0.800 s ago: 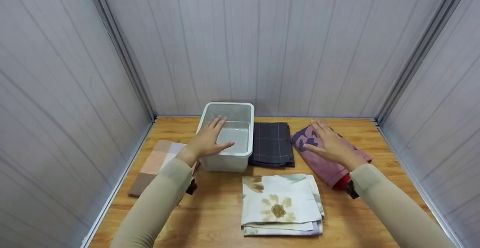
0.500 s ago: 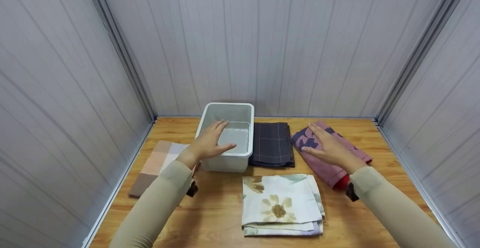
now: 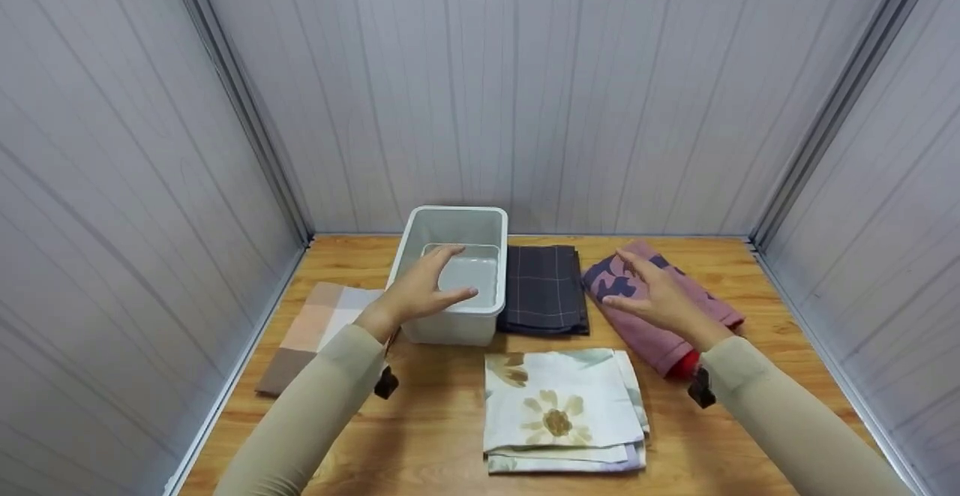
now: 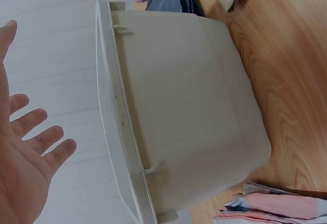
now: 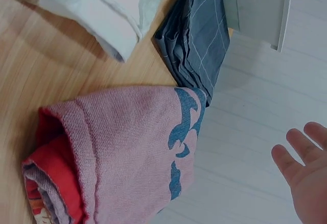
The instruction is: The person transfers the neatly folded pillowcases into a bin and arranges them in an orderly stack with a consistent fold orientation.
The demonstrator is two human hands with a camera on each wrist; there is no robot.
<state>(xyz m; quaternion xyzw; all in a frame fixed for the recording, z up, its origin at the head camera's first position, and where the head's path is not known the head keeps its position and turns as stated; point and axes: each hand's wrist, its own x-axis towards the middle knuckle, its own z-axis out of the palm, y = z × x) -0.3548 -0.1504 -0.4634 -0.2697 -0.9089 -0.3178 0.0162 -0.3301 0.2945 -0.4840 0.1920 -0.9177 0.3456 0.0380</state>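
My left hand (image 3: 416,287) hovers over the near left part of a white plastic tub (image 3: 463,327), thumb spread from the fingers, holding nothing. In the left wrist view that hand (image 4: 23,157) is apart from the tub's rim (image 4: 120,116). My right hand (image 3: 660,301) is held above a folded pink cloth (image 3: 637,331) with dark blue shapes. The right wrist view shows its fingers (image 5: 301,144) loosely extended and apart from the cloth, whose red inner layer (image 5: 56,175) shows at one end.
A dark checked folded cloth (image 3: 544,290) lies against the tub's right side. Nearer lies a white floral folded cloth (image 3: 562,406). A peach, white and brown checked cloth (image 3: 307,323) is at the left, partly under my forearm. Pale panel walls (image 3: 480,91) enclose the wooden table (image 3: 420,436).
Both hands stay nearly in place. The left hand has dropped slightly, and its fingers bend a little more. The right hand has turned a little. The cloths and tub have not moved.
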